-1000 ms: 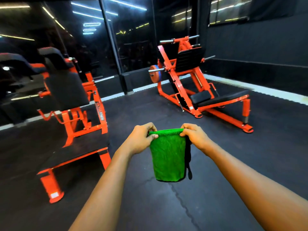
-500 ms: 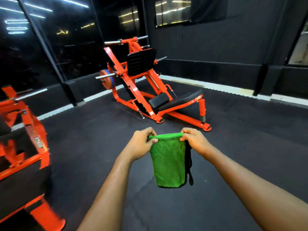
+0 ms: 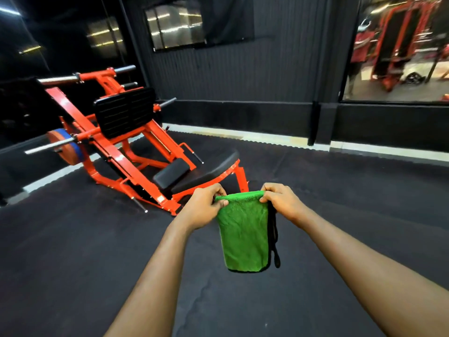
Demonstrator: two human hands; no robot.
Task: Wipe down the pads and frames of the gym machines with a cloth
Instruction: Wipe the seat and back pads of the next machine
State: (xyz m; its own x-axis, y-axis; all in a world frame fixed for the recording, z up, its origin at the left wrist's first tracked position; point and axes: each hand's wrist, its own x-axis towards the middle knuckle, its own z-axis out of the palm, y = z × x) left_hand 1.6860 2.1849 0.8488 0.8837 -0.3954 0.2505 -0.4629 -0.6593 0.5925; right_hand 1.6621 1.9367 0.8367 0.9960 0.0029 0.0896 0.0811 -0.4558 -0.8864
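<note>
The left hand (image 3: 206,206) and right hand (image 3: 283,201) each pinch a top corner of the green cloth (image 3: 244,234), which hangs folded in the air between them at centre frame. The orange leg-press machine (image 3: 116,142) stands on the black floor (image 3: 73,251) at ten o'clock of the cloth

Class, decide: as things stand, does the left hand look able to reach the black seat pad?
Probably not: the left hand pinches the green cloth, and the seat pad seems farther off across open floor.
</note>
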